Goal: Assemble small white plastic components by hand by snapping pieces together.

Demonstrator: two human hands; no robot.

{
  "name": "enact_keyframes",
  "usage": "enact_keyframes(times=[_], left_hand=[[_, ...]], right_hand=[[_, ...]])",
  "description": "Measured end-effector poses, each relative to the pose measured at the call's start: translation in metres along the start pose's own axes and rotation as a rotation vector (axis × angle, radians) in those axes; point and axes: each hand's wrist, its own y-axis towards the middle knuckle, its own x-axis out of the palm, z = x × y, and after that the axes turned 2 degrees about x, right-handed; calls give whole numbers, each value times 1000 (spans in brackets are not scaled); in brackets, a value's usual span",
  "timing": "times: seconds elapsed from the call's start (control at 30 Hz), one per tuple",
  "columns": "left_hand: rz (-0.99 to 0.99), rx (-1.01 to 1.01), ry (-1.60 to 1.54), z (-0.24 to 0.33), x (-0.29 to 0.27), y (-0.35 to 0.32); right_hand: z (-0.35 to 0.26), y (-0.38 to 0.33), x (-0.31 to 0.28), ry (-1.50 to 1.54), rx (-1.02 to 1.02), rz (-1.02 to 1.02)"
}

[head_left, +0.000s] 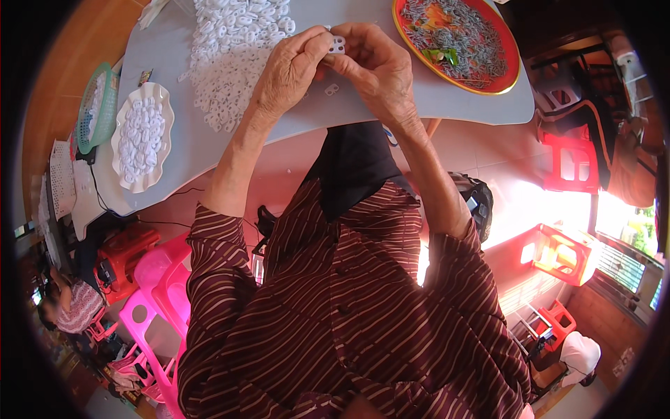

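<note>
At your far left, about nine o'clock from your hands, a green mesh basket point(96, 105) sits at the edge of the grey table point(447, 98), and just inside it lies a white scalloped dish point(142, 137) heaped with small white plastic rings. Further in, at ten to eleven o'clock, a loose pile of white plastic rings point(234, 56) spreads over the tabletop right up to your left knuckles.

Your left forearm rises bare from the striped sleeve point(216, 244) and slants up toward one o'clock; the left hand point(289, 73) is bent at the wrist, fingers curled, thumb and fingertips pressed on the small white plastic piece point(337, 45). That piece sits between both hands, lifted just above the table near its middle. A single white ring point(332, 89) lies on the table below it, at six o'clock.

Your right forearm slants up toward eleven o'clock, and the right hand point(377, 70) arches over, fingers curled inward, pinching the same piece from the other side.

At two o'clock, the red round tray point(507, 52) holds a mass of small grey metal bits with some green pieces on it.
</note>
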Motion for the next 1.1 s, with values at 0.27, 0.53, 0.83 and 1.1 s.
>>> enact_keyframes(times=[0.27, 0.53, 0.83, 1.1], left_hand=[[-12, 21, -21, -5, 0, -2], [-25, -11, -45, 0, 3, -4], [-28, -9, -13, -1, 4, -10], [-50, 33, -66, 4, 2, -9]], right_hand=[[1, 0, 2, -179, -70, 28], [-11, -3, 4, -297, -128, 33], [-21, -8, 5, -335, -117, 12], [-22, -7, 5, -285, -146, 26]])
